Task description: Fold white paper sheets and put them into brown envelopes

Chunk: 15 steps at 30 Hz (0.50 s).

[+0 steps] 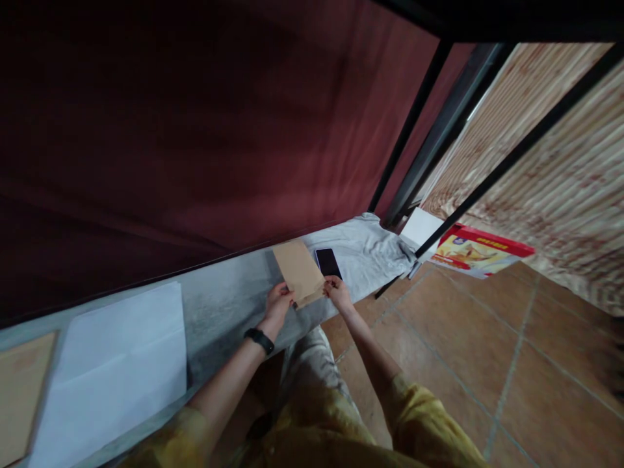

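"Between the two hands, what did the camera show over the cloth-covered tabletop [219,309]?"

"A brown paper envelope [298,268]. The left hand [279,303] pinched its near left corner between thumb and fingers, while the right hand [337,292] pinched the near right corner."

"And around them?"

"Just beyond the right hand, a dark-screened phone [329,263] lay beside the envelope. Well to the left of the left hand lay white paper [121,364], with a flat brown item [23,383] farther out. A red printed box [480,250] appeared well right of the right hand."
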Each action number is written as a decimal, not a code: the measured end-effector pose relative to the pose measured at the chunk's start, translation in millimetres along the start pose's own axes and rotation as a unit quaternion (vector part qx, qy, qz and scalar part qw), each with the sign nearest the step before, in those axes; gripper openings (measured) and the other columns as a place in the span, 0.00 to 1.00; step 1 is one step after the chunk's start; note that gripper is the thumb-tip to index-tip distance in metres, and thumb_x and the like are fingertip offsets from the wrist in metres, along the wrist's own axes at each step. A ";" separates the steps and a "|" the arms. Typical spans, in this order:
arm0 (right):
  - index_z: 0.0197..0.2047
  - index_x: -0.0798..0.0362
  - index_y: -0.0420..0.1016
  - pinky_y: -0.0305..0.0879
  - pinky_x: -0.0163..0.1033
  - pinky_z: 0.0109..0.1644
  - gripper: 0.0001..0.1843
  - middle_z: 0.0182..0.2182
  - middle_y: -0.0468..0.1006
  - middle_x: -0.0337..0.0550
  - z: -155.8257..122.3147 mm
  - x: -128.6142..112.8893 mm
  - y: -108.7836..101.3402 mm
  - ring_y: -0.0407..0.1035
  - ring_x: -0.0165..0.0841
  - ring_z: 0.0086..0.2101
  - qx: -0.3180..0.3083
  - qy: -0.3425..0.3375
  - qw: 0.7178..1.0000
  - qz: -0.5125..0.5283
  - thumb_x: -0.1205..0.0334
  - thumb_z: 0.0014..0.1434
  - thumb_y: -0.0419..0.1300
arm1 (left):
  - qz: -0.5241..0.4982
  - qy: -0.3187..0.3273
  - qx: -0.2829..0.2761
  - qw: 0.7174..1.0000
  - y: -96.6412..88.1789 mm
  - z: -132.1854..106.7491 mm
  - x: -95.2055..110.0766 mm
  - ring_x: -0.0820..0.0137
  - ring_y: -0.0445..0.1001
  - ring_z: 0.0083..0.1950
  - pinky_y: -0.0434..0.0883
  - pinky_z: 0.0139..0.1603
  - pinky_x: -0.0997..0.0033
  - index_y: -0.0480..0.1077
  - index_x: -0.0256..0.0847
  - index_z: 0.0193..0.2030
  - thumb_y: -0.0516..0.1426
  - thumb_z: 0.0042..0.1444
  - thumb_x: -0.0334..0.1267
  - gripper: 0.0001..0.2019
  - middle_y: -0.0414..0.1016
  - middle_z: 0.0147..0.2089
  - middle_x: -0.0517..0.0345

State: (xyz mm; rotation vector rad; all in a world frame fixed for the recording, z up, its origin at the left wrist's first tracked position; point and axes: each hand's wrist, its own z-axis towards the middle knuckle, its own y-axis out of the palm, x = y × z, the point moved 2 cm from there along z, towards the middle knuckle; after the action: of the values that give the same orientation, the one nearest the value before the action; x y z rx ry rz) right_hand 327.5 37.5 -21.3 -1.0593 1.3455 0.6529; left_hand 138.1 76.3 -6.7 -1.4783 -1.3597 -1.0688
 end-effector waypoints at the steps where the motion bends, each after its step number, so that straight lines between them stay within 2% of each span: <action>1: 0.38 0.51 0.76 0.71 0.36 0.32 0.11 0.27 0.76 0.36 1.4 1.8 -3.8 0.71 0.31 0.26 0.006 -0.008 1.000 -0.015 0.59 0.56 0.55 | 0.001 -0.008 0.003 1.000 3.6 1.4 -2.3 0.73 0.69 0.26 0.66 0.30 0.70 0.73 0.35 0.44 0.61 0.44 0.33 0.17 0.70 0.25 0.63; 6: 0.40 0.54 0.80 0.71 0.43 0.50 0.12 0.40 0.80 0.48 -2.7 10.3 -16.9 0.75 0.37 0.40 0.046 -0.040 0.995 -0.077 0.62 0.57 0.57 | 0.021 -0.027 0.024 0.999 5.5 -0.8 -15.7 0.74 0.68 0.25 0.65 0.29 0.72 0.72 0.37 0.45 0.62 0.43 0.34 0.19 0.69 0.24 0.66; 11: 0.46 0.54 0.80 0.70 0.43 0.52 0.16 0.45 0.78 0.51 -17.6 20.0 -15.9 0.74 0.39 0.44 0.068 -0.076 0.985 -0.141 0.63 0.61 0.54 | 0.050 -0.013 0.036 0.998 0.1 0.8 -24.9 0.73 0.70 0.27 0.66 0.31 0.73 0.73 0.37 0.46 0.64 0.42 0.35 0.20 0.71 0.27 0.65; 13: 0.48 0.54 0.80 0.70 0.42 0.52 0.18 0.45 0.79 0.51 -22.0 23.7 -11.8 0.74 0.39 0.44 0.068 -0.090 0.979 -0.168 0.64 0.62 0.52 | 0.064 -0.001 0.055 0.996 -1.4 4.8 -27.5 0.71 0.72 0.30 0.68 0.34 0.72 0.72 0.39 0.46 0.64 0.43 0.35 0.20 0.72 0.29 0.63; 15: 0.50 0.55 0.80 0.70 0.42 0.51 0.19 0.46 0.79 0.52 -24.1 27.0 -7.6 0.74 0.40 0.44 0.062 -0.091 0.977 -0.182 0.65 0.62 0.52 | 0.096 0.033 0.050 0.994 -0.9 8.4 -29.1 0.68 0.75 0.35 0.70 0.38 0.69 0.72 0.40 0.46 0.62 0.47 0.36 0.18 0.75 0.33 0.59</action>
State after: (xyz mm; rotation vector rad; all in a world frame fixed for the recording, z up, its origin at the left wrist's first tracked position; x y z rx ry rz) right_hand 327.7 7.8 -43.3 -1.0814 0.9865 0.3782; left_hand 136.2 76.2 -37.0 -1.4543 -1.1810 -0.9054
